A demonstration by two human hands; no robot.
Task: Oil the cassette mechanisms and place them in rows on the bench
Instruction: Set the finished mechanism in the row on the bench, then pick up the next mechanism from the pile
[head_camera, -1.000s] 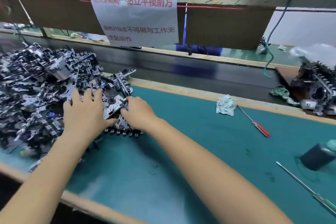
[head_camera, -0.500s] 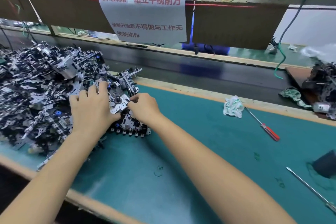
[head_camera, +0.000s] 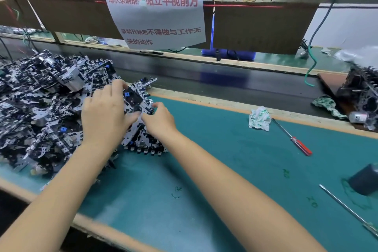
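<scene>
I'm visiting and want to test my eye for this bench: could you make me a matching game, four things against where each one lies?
Things:
1. red-handled screwdriver
2. crumpled white rag
3. heap of cassette mechanisms
4. printed paper notice

Places:
A. piled at the left end of the bench
B. hanging from the wooden rail above the bench
C. on the green mat, handle toward the person
D. near the mat's far edge, beside the screwdriver's tip

Pairs: 1-C, 2-D, 3-A, 4-B
</scene>
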